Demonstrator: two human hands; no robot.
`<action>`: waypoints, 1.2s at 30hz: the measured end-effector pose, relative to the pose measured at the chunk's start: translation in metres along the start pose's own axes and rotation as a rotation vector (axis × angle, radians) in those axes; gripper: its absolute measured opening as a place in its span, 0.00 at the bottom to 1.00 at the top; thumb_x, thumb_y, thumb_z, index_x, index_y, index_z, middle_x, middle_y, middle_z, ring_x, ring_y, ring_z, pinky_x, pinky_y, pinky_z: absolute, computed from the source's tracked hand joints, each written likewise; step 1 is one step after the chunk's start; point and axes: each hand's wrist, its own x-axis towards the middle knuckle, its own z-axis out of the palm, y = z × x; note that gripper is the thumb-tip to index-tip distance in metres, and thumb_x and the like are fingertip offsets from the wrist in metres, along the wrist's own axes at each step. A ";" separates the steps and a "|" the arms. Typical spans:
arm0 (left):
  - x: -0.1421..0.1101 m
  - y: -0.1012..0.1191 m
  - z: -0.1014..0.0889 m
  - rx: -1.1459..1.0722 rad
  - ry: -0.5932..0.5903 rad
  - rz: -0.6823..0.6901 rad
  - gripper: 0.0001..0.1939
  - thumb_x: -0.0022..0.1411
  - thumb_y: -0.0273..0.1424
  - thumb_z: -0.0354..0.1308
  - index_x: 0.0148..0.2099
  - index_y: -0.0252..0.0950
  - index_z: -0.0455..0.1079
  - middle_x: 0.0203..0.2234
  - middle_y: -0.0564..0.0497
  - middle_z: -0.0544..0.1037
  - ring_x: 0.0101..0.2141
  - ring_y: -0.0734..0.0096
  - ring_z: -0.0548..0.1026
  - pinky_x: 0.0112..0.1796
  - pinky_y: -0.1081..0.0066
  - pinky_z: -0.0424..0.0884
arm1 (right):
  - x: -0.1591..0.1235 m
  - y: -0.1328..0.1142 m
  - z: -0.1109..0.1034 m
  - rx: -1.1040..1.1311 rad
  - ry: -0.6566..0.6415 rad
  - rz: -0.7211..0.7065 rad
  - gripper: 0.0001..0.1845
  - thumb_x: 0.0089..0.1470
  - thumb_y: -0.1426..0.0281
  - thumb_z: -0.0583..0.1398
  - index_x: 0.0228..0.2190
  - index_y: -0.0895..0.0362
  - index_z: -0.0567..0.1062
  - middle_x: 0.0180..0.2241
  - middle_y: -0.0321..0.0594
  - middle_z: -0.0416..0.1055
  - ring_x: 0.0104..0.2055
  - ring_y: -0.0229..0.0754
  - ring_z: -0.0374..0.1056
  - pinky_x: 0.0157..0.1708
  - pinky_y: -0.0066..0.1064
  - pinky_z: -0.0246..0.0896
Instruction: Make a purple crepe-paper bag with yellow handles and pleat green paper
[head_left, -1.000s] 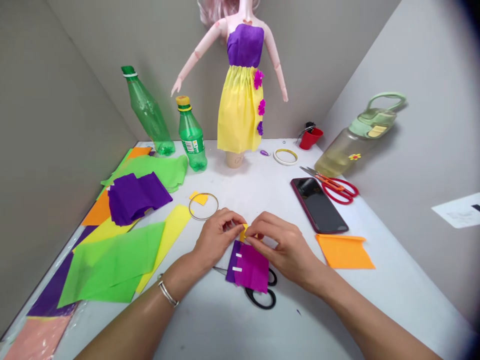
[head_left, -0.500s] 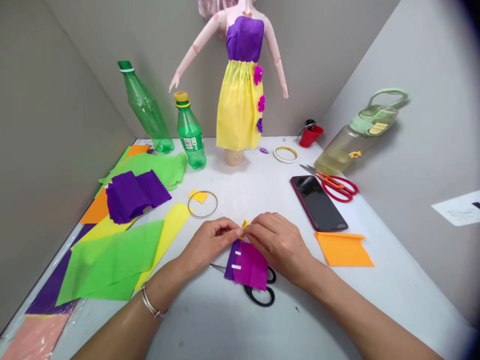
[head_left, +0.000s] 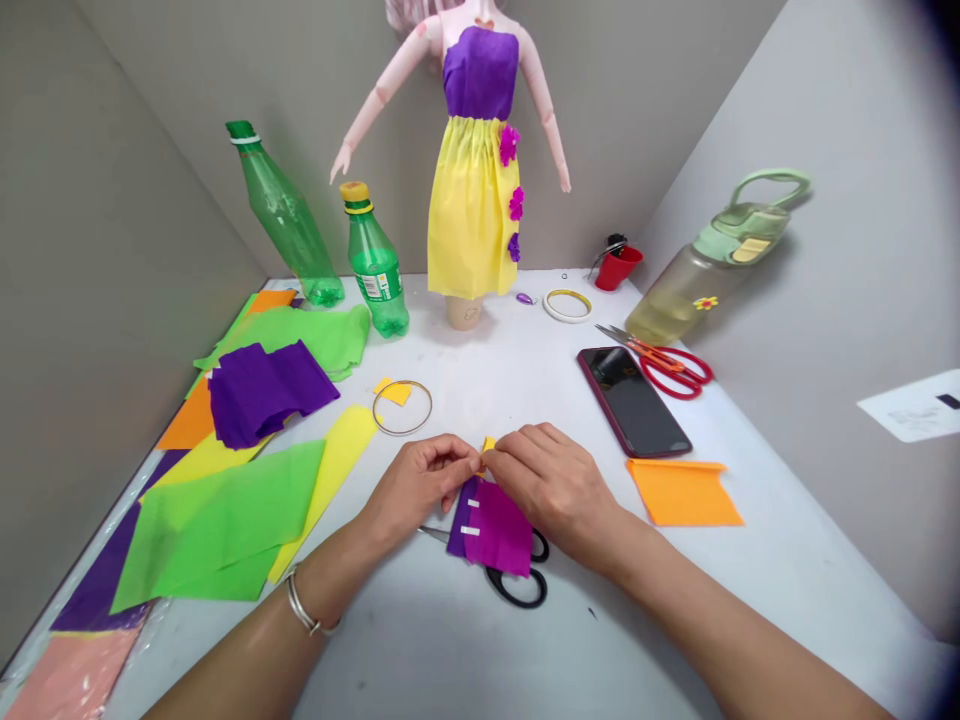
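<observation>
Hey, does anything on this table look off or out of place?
The black-handled scissors lie half hidden under the magenta piece, blade tip poking out leftward, easy to overlook. A tiny dark scrap lies loose nearby. Nothing looks spilled.

Purple and yellow are worn by the doll point(head_left: 474, 170), with magenta flowers point(head_left: 513, 185) on its skirt. Left of it, green-tinted bottles point(head_left: 377, 278) are seen; right, a red cup point(head_left: 619, 270).

One head-worn camera looks forward and down over the tabletop point(head_left: 637, 620) from nearby.
</observation>
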 end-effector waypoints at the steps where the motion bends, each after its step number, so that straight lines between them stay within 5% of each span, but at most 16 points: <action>1: 0.000 0.000 0.000 0.000 0.003 0.001 0.12 0.59 0.39 0.58 0.31 0.34 0.70 0.15 0.60 0.63 0.18 0.79 0.59 0.23 0.75 0.56 | 0.000 0.000 0.000 0.001 -0.006 -0.010 0.16 0.64 0.78 0.51 0.30 0.59 0.75 0.26 0.41 0.70 0.29 0.42 0.61 0.32 0.35 0.55; 10: -0.002 0.001 0.002 0.271 0.107 0.157 0.04 0.58 0.30 0.57 0.31 0.37 0.71 0.26 0.56 0.68 0.26 0.75 0.63 0.29 0.73 0.59 | -0.001 0.006 0.001 0.351 0.077 0.233 0.10 0.61 0.78 0.54 0.42 0.60 0.74 0.37 0.47 0.72 0.40 0.46 0.66 0.38 0.36 0.65; 14: -0.002 -0.002 0.004 0.426 0.145 0.216 0.05 0.59 0.29 0.57 0.32 0.39 0.73 0.29 0.55 0.68 0.29 0.73 0.64 0.32 0.72 0.60 | 0.002 0.009 0.002 0.447 -0.031 0.270 0.12 0.62 0.77 0.54 0.44 0.57 0.74 0.47 0.49 0.70 0.50 0.48 0.63 0.48 0.41 0.64; 22: -0.003 -0.004 0.004 0.439 0.156 0.249 0.05 0.60 0.29 0.56 0.32 0.39 0.73 0.29 0.54 0.67 0.32 0.71 0.66 0.35 0.71 0.61 | 0.005 0.018 0.004 0.619 -0.225 0.278 0.09 0.65 0.72 0.53 0.38 0.54 0.73 0.54 0.47 0.64 0.61 0.47 0.56 0.57 0.44 0.59; 36: -0.003 -0.003 -0.005 0.547 0.183 0.255 0.05 0.61 0.30 0.57 0.35 0.41 0.75 0.32 0.54 0.70 0.35 0.69 0.68 0.37 0.70 0.62 | 0.007 0.022 0.010 0.706 -0.247 0.296 0.07 0.61 0.76 0.56 0.32 0.55 0.72 0.53 0.44 0.66 0.63 0.46 0.53 0.59 0.41 0.57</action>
